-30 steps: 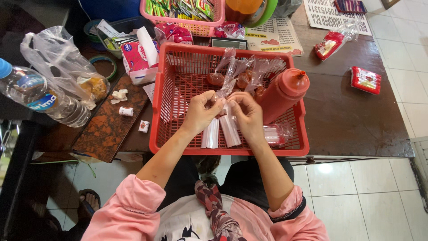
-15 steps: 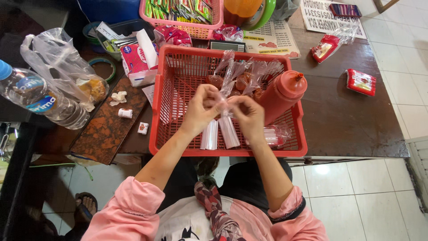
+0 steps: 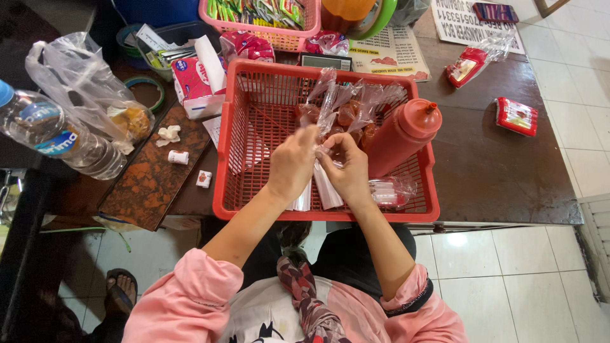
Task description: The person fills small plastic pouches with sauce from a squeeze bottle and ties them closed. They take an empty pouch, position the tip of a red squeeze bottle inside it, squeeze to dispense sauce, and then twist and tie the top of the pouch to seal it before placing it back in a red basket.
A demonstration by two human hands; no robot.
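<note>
A clear water bottle [image 3: 60, 136] with a blue label is lying at the far left, a knotted plastic bag [image 3: 82, 82] just beside it. A pink-and-white carton [image 3: 194, 79] is standing against the red basket [image 3: 229, 159]. Over the basket, the left hand [image 3: 293, 166] and right hand [image 3: 346, 171] are both pinching a small clear plastic pouch [image 3: 327, 187], fingers closed on its top. A red squeeze bottle [image 3: 400, 136] is leaning inside the basket. Two red packets [image 3: 516, 116] are lying on the dark table [image 3: 489, 171] at the right.
</note>
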